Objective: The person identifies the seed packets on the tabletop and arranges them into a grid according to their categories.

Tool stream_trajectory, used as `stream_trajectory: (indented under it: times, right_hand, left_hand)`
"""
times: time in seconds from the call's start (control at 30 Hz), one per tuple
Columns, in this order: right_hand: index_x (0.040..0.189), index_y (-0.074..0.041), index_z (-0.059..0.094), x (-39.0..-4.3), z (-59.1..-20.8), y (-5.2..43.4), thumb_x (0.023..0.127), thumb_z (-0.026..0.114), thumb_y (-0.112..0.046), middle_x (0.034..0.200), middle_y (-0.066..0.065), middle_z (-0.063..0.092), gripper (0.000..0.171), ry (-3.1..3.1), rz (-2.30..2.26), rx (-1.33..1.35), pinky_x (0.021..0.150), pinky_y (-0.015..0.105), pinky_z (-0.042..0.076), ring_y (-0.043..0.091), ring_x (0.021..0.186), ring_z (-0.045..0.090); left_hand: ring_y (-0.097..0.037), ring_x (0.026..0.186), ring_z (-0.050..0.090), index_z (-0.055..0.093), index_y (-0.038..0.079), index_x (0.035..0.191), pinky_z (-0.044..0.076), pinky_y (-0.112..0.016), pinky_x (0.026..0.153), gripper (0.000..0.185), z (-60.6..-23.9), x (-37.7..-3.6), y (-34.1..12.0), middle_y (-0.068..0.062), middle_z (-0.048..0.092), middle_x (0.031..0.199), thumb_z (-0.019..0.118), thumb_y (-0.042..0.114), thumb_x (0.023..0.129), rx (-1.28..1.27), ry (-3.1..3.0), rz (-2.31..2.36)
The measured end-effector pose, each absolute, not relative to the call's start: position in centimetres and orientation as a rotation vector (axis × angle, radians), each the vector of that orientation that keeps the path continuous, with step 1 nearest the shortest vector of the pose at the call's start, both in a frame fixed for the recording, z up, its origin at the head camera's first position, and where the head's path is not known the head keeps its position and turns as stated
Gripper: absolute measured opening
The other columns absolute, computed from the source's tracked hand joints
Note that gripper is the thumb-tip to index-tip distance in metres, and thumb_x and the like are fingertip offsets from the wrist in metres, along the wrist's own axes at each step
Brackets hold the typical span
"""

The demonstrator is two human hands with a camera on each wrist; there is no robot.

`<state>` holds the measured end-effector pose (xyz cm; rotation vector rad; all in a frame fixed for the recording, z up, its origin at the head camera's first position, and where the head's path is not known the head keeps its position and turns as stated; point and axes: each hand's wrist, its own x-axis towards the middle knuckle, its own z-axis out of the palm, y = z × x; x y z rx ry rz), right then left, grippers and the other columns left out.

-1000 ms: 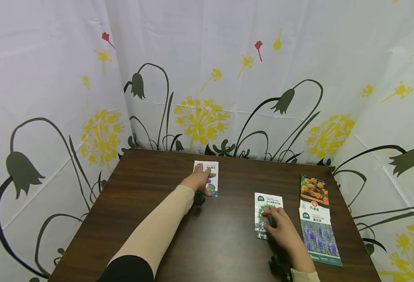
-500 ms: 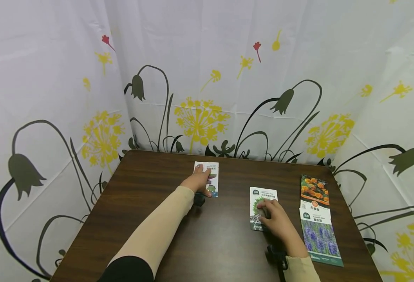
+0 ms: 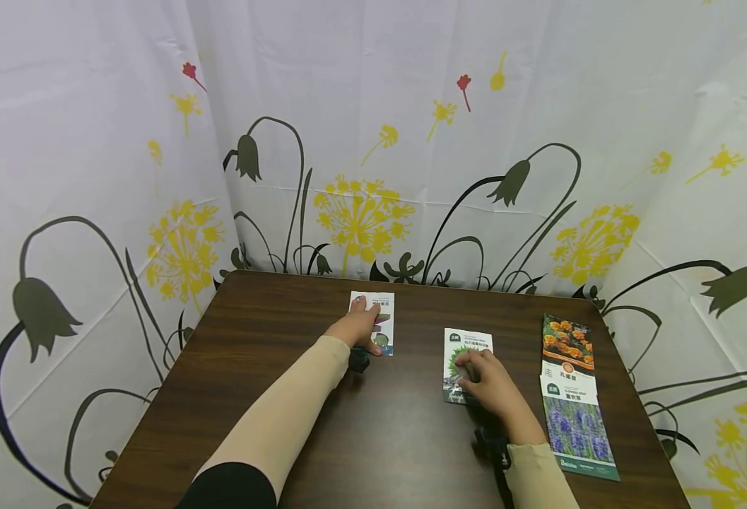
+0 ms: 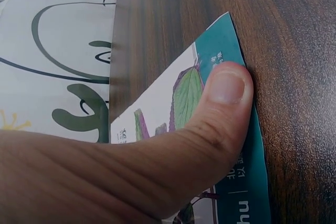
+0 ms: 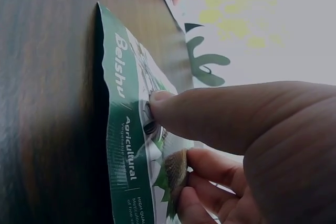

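Left hand [image 3: 355, 326] flat, fingers straight, pinning purple-leaf seed packet [image 3: 382, 319] against tabletop [image 3: 271, 367]; right hand [image 3: 486, 378] fingertips pressing green seed packet [image 3: 465, 346] down, gripping nothing

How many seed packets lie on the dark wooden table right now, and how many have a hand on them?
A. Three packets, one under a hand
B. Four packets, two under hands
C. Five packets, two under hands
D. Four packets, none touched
B: the left hand rests on the white purple-leaf packet, the right hand on the green-and-white packet, while the orange-flower packet and the purple-flower packet lie untouched.
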<state>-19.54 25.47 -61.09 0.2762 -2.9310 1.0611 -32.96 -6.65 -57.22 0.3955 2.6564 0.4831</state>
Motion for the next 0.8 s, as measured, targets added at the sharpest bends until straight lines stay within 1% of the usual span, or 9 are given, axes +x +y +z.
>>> stream_trajectory:
  times: [0.13,0.33,0.43,0.47,0.6,0.7,0.73,0.8]
  right_hand:
    - [0.118,-0.013,0.076,-20.1,-61.1,25.2,0.09,0.084,-0.002,0.119,0.014,0.067,0.031,-2.919,1.082,0.297,0.089,0.045,0.05,0.028,0.102,0.061]
    - [0.122,-0.013,0.075,-20.7,-61.3,25.0,0.087,0.077,0.007,0.124,0.016,0.066,0.041,-2.932,1.144,0.295,0.097,0.051,0.051,0.032,0.11,0.062]
    - [0.123,-0.012,0.075,-21.0,-61.4,24.7,0.087,0.077,0.008,0.129,0.019,0.065,0.041,-2.939,1.165,0.28,0.099,0.052,0.051,0.034,0.113,0.062]
    - [0.124,-0.011,0.075,-21.1,-61.4,24.5,0.087,0.076,0.007,0.13,0.019,0.065,0.041,-2.937,1.168,0.276,0.1,0.052,0.05,0.035,0.114,0.062]
    - [0.123,-0.01,0.076,-21.5,-61.4,23.9,0.086,0.077,0.007,0.132,0.02,0.065,0.041,-2.914,1.156,0.279,0.099,0.052,0.051,0.036,0.115,0.063]
    - [0.123,-0.01,0.075,-21.8,-61.4,23.5,0.085,0.076,0.007,0.134,0.021,0.065,0.041,-2.905,1.161,0.263,0.104,0.055,0.05,0.039,0.122,0.062]
    - [0.124,-0.009,0.075,-21.9,-61.3,23.4,0.085,0.076,0.008,0.136,0.021,0.065,0.042,-2.904,1.171,0.255,0.106,0.056,0.05,0.041,0.125,0.061]
    - [0.124,-0.009,0.075,-22.1,-61.2,23.2,0.085,0.075,0.009,0.139,0.022,0.065,0.042,-2.895,1.189,0.247,0.11,0.058,0.048,0.043,0.13,0.06]
  left_hand:
    - [-0.045,0.171,0.005,0.03,0.011,0.173,0.022,-0.061,0.136,0.118,-57.2,-32.8,-6.6,-0.029,0.005,0.182,0.098,0.032,0.079,0.395,2.654,0.489]
    - [-0.044,0.171,0.002,0.029,0.011,0.173,0.02,-0.06,0.136,0.119,-57.4,-33.1,-6.7,-0.028,0.003,0.182,0.099,0.03,0.078,0.374,2.632,0.527]
    - [-0.046,0.171,0.001,0.03,0.01,0.173,0.02,-0.064,0.135,0.123,-58.0,-33.6,-6.8,-0.028,0.002,0.182,0.102,0.028,0.075,0.36,2.621,0.535]
    - [-0.047,0.171,0.002,0.03,0.01,0.172,0.02,-0.065,0.135,0.124,-58.7,-34.0,-6.9,-0.03,0.003,0.182,0.102,0.03,0.074,0.367,2.627,0.542]
    - [-0.047,0.171,0.003,0.031,0.009,0.172,0.021,-0.064,0.135,0.124,-58.5,-34.0,-6.9,-0.03,0.004,0.182,0.103,0.031,0.073,0.376,2.639,0.526]
    - [-0.045,0.171,0.004,0.031,0.01,0.173,0.021,-0.06,0.136,0.12,-57.2,-33.0,-6.7,-0.029,0.005,0.182,0.1,0.03,0.077,0.386,2.647,0.506]
    - [-0.045,0.171,0.004,0.031,0.012,0.173,0.021,-0.06,0.136,0.121,-58.0,-33.5,-6.8,-0.028,0.005,0.182,0.101,0.034,0.076,0.403,2.654,0.504]
    - [-0.045,0.171,0.005,0.031,0.012,0.173,0.022,-0.06,0.136,0.12,-57.8,-33.3,-6.8,-0.028,0.006,0.182,0.1,0.035,0.077,0.414,2.661,0.495]
